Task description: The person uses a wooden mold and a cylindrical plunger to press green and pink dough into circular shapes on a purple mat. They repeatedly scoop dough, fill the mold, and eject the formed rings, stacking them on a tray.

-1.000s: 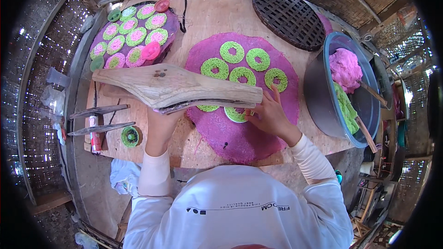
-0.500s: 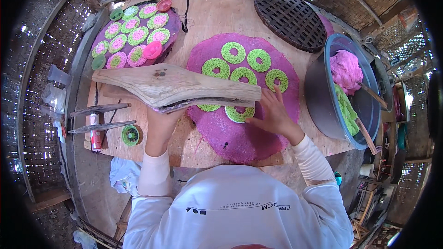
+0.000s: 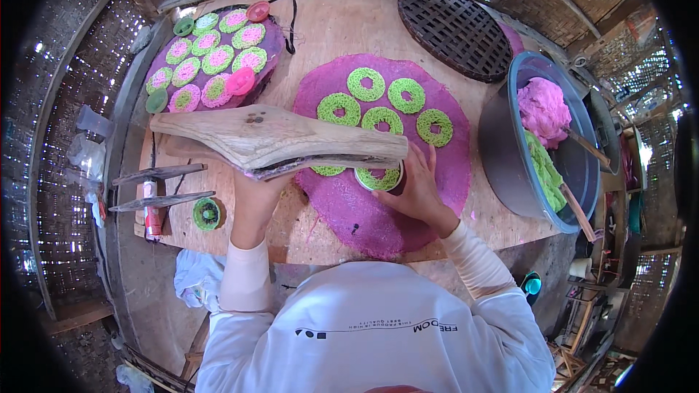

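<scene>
A long wooden press (image 3: 277, 135) with a broad left end and a narrow right end hangs over the table. My left hand (image 3: 256, 193) is closed around its underside; the fingertips are hidden beneath the wood. Below the narrow end, a green strand ring lies on a white-rimmed round dish (image 3: 362, 183). My right hand (image 3: 416, 193) curls round that dish's right side, thumb at the near edge and fingers beyond. Several lacy green rings (image 3: 366, 84) lie flat on the purple round cloth (image 3: 393, 229), some partly covered by the press.
Green-and-pink rings cover a second purple round (image 3: 273, 47) at far left, with small coloured cups. A dark woven tray (image 3: 455, 33) lies at the back. Pink and green dough fill a large tub (image 3: 502, 167) on the right. Two sticks (image 3: 164, 200) jut at the left edge.
My right hand has moved left and its spread fingers have closed in around the dish beneath the press. The press and my left hand have barely shifted.
</scene>
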A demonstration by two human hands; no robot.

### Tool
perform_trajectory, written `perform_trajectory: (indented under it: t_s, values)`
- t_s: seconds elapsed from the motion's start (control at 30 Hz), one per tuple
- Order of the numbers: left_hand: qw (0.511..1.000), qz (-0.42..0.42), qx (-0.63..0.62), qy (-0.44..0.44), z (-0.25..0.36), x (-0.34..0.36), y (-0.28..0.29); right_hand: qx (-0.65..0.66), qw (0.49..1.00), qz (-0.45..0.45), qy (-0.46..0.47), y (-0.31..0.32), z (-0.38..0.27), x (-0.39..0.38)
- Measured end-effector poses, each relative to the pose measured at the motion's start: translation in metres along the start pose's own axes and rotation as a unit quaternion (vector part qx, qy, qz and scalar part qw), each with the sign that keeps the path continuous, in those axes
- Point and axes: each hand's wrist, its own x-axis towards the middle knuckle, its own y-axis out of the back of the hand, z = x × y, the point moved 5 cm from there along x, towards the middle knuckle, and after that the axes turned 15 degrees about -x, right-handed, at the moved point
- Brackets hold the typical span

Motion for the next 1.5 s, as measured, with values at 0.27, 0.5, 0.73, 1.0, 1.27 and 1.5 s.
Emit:
perform_trajectory:
  t_s: [0.27, 0.5, 0.73, 1.0, 1.27, 1.5]
  values:
    - [1.000, 0.011, -0.003, -0.002, 0.004, -0.003, 0.002, 0.028, 0.999, -0.013, -0.028, 0.003, -0.002, -0.004]
    - [1.000, 0.014, -0.021, -0.015, 0.008, -0.013, 0.014, 0.084, 0.995, -0.048, 0.018, 0.022, -0.033, -0.036]
    - [0.999, 0.036, 0.009, -0.032, 0.012, -0.026, 0.031, 0.034, 0.998, -0.059, 0.012, 0.006, -0.065, -0.045]
    - [0.999, -0.003, 0.047, -0.019, 0.016, -0.033, 0.032, 0.081, 0.995, 0.056, 0.024, 0.012, -0.049, -0.048]
    - [0.942, -0.206, 0.135, -0.229, 0.046, -0.035, -0.063, 0.458, 0.830, -0.317, 0.002, 0.123, -0.062, -0.014]
    - [0.843, -0.220, -0.491, -0.013, 0.070, 0.015, -0.073, 0.489, 0.782, -0.384, -0.048, 0.105, -0.050, -0.040]
